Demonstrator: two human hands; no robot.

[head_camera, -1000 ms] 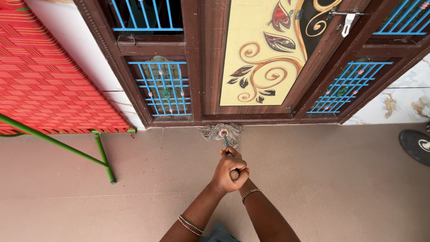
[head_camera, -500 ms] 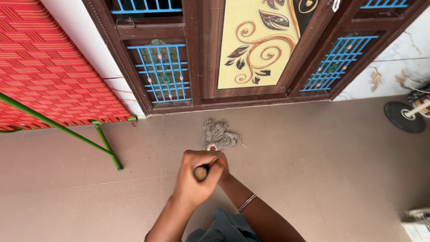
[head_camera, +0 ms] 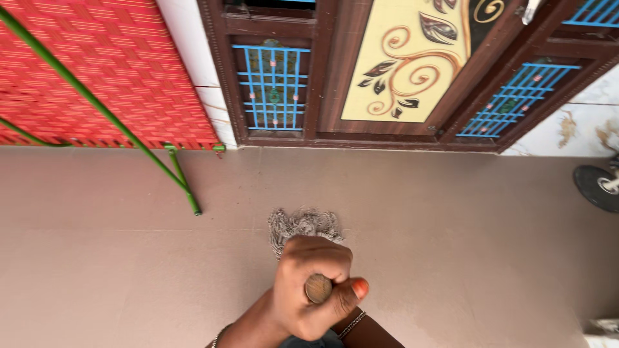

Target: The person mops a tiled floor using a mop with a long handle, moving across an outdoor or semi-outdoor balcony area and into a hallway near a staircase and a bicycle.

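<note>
My left hand (head_camera: 308,263) is wrapped around the rounded wooden top of the mop handle (head_camera: 318,288), fist closed. My right hand (head_camera: 351,294) sits mostly hidden under it. Its orange-nailed thumb presses on the handle, and a thin bracelet shows on its wrist. The grey string mop head (head_camera: 302,225) lies spread on the beige tiled floor (head_camera: 451,225) just beyond my hands. It is well short of the door sill. The shaft between hands and mop head is hidden by my fist.
A red woven cot (head_camera: 97,77) leans against the wall at left, its green leg (head_camera: 184,183) resting on the floor. A brown wooden door (head_camera: 412,64) with a floral panel and blue grilles (head_camera: 274,87) fills the far side. A black round base (head_camera: 596,187) stands at right.
The mop head has slid back from the door sill across the floor toward me. My hands have drawn closer to the camera, still gripping the handle top.
</note>
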